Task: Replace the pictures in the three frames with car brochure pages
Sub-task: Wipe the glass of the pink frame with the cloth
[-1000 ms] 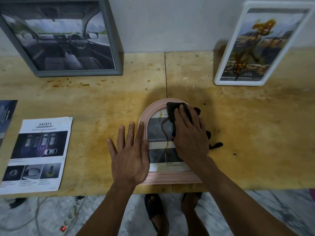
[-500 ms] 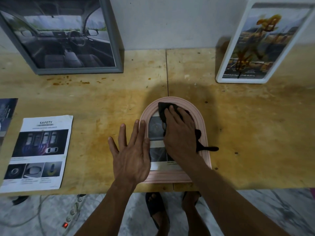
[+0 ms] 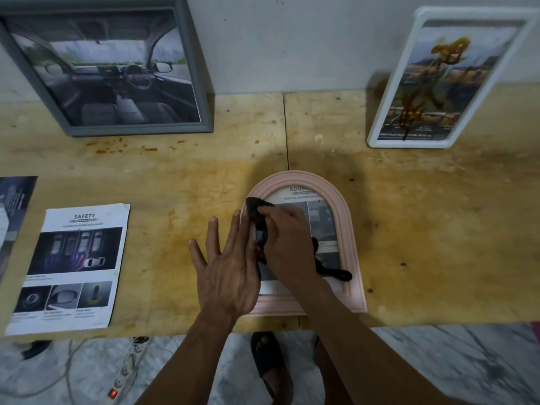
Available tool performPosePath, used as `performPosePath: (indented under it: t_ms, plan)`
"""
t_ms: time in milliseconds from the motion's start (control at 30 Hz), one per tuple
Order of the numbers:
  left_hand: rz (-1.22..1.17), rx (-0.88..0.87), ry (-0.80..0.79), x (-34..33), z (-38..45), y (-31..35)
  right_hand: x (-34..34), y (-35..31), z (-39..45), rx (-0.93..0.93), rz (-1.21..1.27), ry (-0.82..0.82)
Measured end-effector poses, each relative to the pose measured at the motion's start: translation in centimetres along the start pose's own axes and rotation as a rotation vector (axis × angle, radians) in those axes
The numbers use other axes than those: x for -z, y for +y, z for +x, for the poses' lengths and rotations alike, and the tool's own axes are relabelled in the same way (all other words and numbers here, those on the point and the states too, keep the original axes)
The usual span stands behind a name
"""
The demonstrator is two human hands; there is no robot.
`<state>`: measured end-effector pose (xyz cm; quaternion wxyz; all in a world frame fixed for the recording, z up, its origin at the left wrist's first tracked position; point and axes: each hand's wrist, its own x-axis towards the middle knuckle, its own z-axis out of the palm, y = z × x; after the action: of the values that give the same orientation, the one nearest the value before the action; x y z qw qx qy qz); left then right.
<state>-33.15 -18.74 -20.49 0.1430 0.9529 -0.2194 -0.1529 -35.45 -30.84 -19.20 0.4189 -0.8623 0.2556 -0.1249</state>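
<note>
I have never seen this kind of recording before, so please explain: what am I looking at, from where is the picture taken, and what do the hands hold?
There is no machine here. A person wears a camera on the head, which looks down at their own two hands and a wooden table. The left hand lies flat, pressing the edge of an arched pink frame that lies on the table. The right hand holds a black cloth against the frame's glass. A grey frame showing a car interior and a white frame with brown smears lean against the wall. A loose brochure page headed SAFETY lies on the left.
</note>
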Motion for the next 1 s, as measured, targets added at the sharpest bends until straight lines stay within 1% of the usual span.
performPosePath:
  t_ms: [100,167,200,233,267,300,400,433,500,600,767,833,900,967,1000]
  plan:
    - [0.001,-0.001,-0.003,0.1,-0.1,-0.1,1.6,-0.2,0.6,-0.145,0.173,-0.034]
    - [-0.006,-0.004,-0.003,0.2,-0.1,0.0,2.8,0.0,0.8,-0.267,0.289,0.004]
    - [-0.01,-0.005,-0.002,0.2,-0.1,0.0,3.5,0.1,0.8,-0.287,0.308,0.046]
    - [-0.015,-0.004,0.0,0.2,0.0,0.1,4.1,0.3,0.7,-0.251,0.276,0.094]
    - [-0.017,-0.003,0.001,0.2,0.0,0.1,4.5,0.5,0.5,-0.179,0.206,0.119]
    - [-0.014,-0.003,0.002,0.2,0.0,0.1,4.7,0.7,0.3,-0.092,0.117,0.095]
    - [-0.002,-0.003,0.002,0.1,0.0,0.0,3.4,1.6,-0.8,0.088,-0.224,-0.147]
    - [-0.001,-0.002,0.002,0.1,0.0,0.0,2.7,2.0,-1.5,0.137,-0.344,-0.18]
    - [-0.001,-0.005,0.012,0.1,0.0,0.0,1.8,2.6,-2.1,0.215,-0.501,-0.179]
    - [-0.006,-0.007,0.022,0.0,0.0,0.0,1.6,3.3,-1.7,0.258,-0.592,-0.102]
    - [-0.025,-0.003,0.027,0.0,-0.1,0.0,2.3,3.3,-1.2,0.267,-0.656,-0.155]
    - [-0.032,0.001,0.025,0.1,-0.2,0.0,2.9,3.1,-0.6,0.272,-0.628,-0.115]
    - [-0.035,-0.003,0.025,0.1,-0.2,0.0,4.4,2.8,-0.1,0.248,-0.5,0.015]
    - [-0.044,-0.007,0.033,0.1,-0.2,0.0,6.2,3.0,0.4,0.12,-0.294,0.206]
    - [-0.051,-0.01,0.034,0.1,-0.2,-0.1,6.7,3.5,0.5,0.051,-0.256,0.255]
